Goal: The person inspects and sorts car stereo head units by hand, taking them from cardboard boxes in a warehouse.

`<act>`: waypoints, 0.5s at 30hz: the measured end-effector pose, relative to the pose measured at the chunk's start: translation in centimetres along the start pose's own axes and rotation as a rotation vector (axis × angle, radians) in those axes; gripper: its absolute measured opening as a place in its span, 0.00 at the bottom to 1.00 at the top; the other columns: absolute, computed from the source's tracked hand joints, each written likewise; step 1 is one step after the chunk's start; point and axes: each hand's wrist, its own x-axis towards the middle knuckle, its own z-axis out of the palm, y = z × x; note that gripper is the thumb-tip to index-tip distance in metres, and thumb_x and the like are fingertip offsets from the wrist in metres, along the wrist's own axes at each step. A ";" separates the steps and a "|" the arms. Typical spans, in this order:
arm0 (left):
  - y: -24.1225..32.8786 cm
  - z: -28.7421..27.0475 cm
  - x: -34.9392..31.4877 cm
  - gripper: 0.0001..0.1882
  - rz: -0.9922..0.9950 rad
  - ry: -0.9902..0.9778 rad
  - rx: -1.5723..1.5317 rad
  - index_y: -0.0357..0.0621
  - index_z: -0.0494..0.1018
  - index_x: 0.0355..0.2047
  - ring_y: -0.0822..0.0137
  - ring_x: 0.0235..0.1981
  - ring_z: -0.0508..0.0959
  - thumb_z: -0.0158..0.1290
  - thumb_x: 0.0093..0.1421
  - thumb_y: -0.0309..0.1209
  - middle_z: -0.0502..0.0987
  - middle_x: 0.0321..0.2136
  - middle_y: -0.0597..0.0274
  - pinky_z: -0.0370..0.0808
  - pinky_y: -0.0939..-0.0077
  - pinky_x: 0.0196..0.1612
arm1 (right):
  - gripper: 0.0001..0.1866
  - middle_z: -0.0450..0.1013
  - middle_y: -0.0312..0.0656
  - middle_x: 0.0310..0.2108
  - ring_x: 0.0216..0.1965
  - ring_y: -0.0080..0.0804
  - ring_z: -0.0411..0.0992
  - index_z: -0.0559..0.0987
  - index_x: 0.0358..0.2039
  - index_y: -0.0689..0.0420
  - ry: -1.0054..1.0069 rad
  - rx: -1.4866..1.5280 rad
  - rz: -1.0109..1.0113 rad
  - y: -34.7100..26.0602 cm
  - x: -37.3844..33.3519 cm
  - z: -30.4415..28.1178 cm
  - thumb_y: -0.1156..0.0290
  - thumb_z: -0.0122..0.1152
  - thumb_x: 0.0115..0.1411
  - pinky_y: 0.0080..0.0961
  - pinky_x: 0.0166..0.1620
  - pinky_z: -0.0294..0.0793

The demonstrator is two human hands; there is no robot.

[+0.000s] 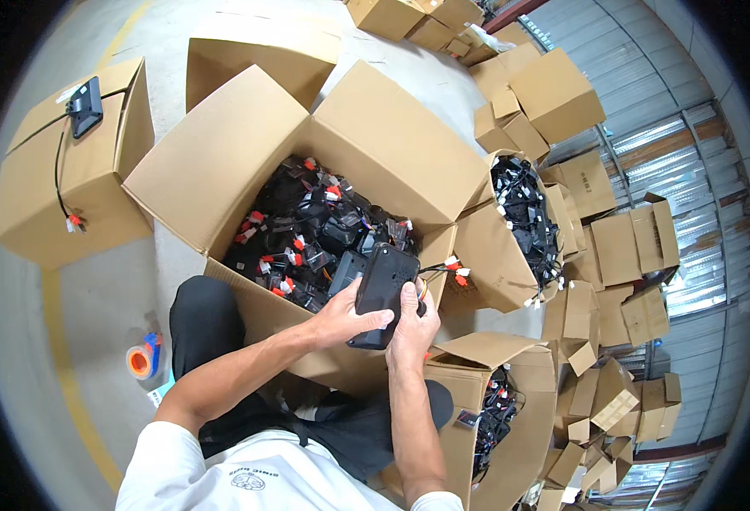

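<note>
Both my hands grip a flat black plastic electronic unit point(385, 288) above the near rim of a large open cardboard box point(392, 136). My left hand point(347, 317) has its thumb on the unit's face near the lower left. My right hand point(413, 330) wraps the lower right edge, thumb up on the face. Cables with red and white connectors point(456, 271) stick out from the unit's right side. Inside the box lies a heap of similar black units and wires point(315, 226) with red and white plugs.
Another box with black wired parts point(524, 217) stands right, one more point(496, 417) near right. On a closed box point(77, 179) at left rests a black unit point(85, 106) with cables. Orange and blue tape rolls point(143, 358) lie on the floor. Cardboard boxes point(618, 247) pile along the right.
</note>
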 end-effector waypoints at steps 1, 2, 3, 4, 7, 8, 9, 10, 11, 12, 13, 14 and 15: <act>0.1 0.1 0.0 0.41 -0.006 -0.001 0.003 0.38 0.54 0.66 0.71 0.53 0.70 0.63 0.59 0.38 0.70 0.53 0.58 0.70 0.71 0.57 | 0.25 0.75 0.44 0.48 0.48 0.28 0.72 0.74 0.54 0.68 0.017 -0.027 -0.002 -0.1 0.0 0.1 0.60 0.60 0.67 0.24 0.54 0.70; 0.3 0.2 0.0 0.40 0.020 0.012 0.030 0.37 0.57 0.64 0.70 0.52 0.71 0.63 0.58 0.38 0.71 0.52 0.58 0.71 0.71 0.56 | 0.24 0.76 0.43 0.46 0.46 0.27 0.72 0.76 0.52 0.68 0.033 -0.039 -0.023 -0.3 -0.1 0.2 0.59 0.59 0.67 0.24 0.53 0.70; 0.6 0.3 -0.1 0.38 0.044 0.024 0.059 0.36 0.59 0.62 0.70 0.50 0.72 0.64 0.57 0.37 0.72 0.50 0.58 0.72 0.71 0.55 | 0.24 0.76 0.43 0.46 0.46 0.27 0.72 0.76 0.52 0.68 0.037 -0.033 -0.015 -0.5 -0.2 0.3 0.59 0.59 0.67 0.24 0.53 0.70; 1.0 0.1 -0.2 0.38 0.035 0.022 0.064 0.36 0.59 0.62 0.70 0.50 0.72 0.64 0.57 0.37 0.72 0.50 0.58 0.72 0.71 0.55 | 0.22 0.76 0.41 0.43 0.44 0.25 0.71 0.77 0.49 0.67 0.010 -0.108 -0.022 -0.8 -0.1 0.2 0.58 0.59 0.67 0.23 0.51 0.70; 4.1 -0.1 -0.1 0.28 -0.114 0.119 0.081 0.35 0.69 0.51 0.72 0.39 0.77 0.65 0.52 0.32 0.78 0.39 0.61 0.75 0.73 0.47 | 0.19 0.74 0.35 0.33 0.37 0.22 0.70 0.78 0.40 0.62 -0.112 -0.166 0.044 0.0 1.9 -3.0 0.57 0.54 0.70 0.22 0.44 0.70; 5.4 -0.3 -0.2 0.28 -0.112 0.139 0.107 0.35 0.69 0.51 0.72 0.38 0.77 0.65 0.52 0.32 0.78 0.39 0.62 0.76 0.74 0.46 | 0.20 0.75 0.37 0.35 0.38 0.24 0.70 0.78 0.41 0.63 -0.098 -0.246 -0.128 -0.5 2.5 -4.2 0.55 0.52 0.70 0.23 0.46 0.69; 6.3 -0.6 0.1 0.28 -0.109 0.153 0.130 0.35 0.69 0.51 0.73 0.37 0.77 0.65 0.52 0.32 0.78 0.38 0.62 0.76 0.75 0.45 | 0.22 0.75 0.39 0.36 0.40 0.26 0.70 0.77 0.42 0.63 -0.079 -0.330 -0.301 -0.8 3.3 -5.4 0.53 0.50 0.71 0.25 0.48 0.69; 7.6 -0.6 0.6 0.27 -0.120 0.098 0.109 0.35 0.70 0.50 0.73 0.37 0.78 0.64 0.52 0.33 0.78 0.37 0.62 0.76 0.76 0.44 | 0.25 0.75 0.41 0.41 0.44 0.29 0.71 0.77 0.45 0.63 -0.100 -0.264 -0.356 -1.5 4.2 -6.2 0.50 0.50 0.70 0.28 0.52 0.68; 9.2 -0.4 0.9 0.26 -0.143 0.033 0.088 0.33 0.71 0.49 0.73 0.36 0.78 0.64 0.52 0.33 0.78 0.36 0.62 0.76 0.76 0.43 | 0.28 0.74 0.44 0.45 0.48 0.31 0.71 0.76 0.48 0.63 -0.120 -0.199 -0.411 -2.1 4.9 -6.6 0.47 0.49 0.69 0.30 0.56 0.67; 10.9 0.0 1.1 0.26 -0.127 -0.012 0.063 0.33 0.72 0.48 0.73 0.36 0.78 0.64 0.53 0.35 0.79 0.37 0.61 0.76 0.76 0.42 | 0.28 0.74 0.44 0.45 0.48 0.31 0.71 0.76 0.48 0.63 -0.111 -0.191 -0.400 -2.9 4.8 -5.9 0.47 0.49 0.69 0.30 0.56 0.67; 12.0 0.4 1.6 0.25 -0.110 -0.059 0.034 0.33 0.72 0.48 0.73 0.36 0.78 0.64 0.54 0.36 0.79 0.37 0.59 0.77 0.77 0.41 | 0.26 0.74 0.44 0.47 0.49 0.31 0.71 0.75 0.49 0.64 -0.285 -0.111 -0.269 -4.1 4.3 -4.9 0.51 0.56 0.66 0.30 0.55 0.69; 12.7 0.3 2.0 0.25 -0.083 -0.060 0.002 0.32 0.73 0.47 0.73 0.35 0.78 0.64 0.53 0.36 0.79 0.37 0.58 0.77 0.77 0.41 | 0.26 0.73 0.44 0.50 0.50 0.31 0.72 0.74 0.50 0.64 -0.472 -0.016 -0.135 -5.0 3.7 -3.5 0.55 0.62 0.63 0.30 0.55 0.71; 13.0 0.6 3.0 0.26 -0.054 -0.078 -0.040 0.31 0.73 0.47 0.72 0.35 0.79 0.64 0.53 0.37 0.79 0.37 0.58 0.77 0.77 0.41 | 0.28 0.73 0.44 0.52 0.52 0.31 0.72 0.73 0.52 0.65 -0.643 0.070 -0.006 -5.3 3.3 -3.0 0.59 0.69 0.59 0.30 0.55 0.73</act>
